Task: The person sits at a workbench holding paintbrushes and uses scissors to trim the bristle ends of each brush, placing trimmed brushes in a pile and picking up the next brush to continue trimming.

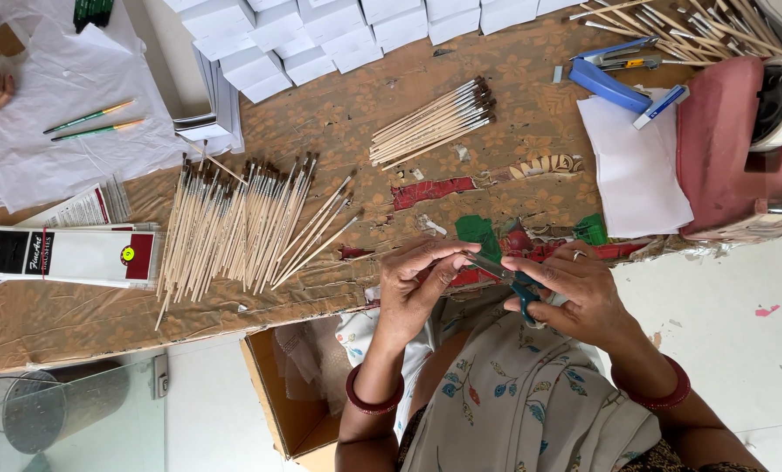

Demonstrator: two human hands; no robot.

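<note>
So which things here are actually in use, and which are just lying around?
In use:
left hand
right hand
scissors
loose paintbrushes

Lying about:
blue stapler
tape dispenser
white boxes
two green pencils

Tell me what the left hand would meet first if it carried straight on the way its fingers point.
The left hand points right, toward the scissors held in the right hand. Its fingertips already look to be at the blade tip, so the scissors come first, though depth is unclear.

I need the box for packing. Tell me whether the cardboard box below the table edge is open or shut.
Open. The cardboard box shows its top flaps spread and its brown inside wall; what lies deeper inside cannot be told.
</note>
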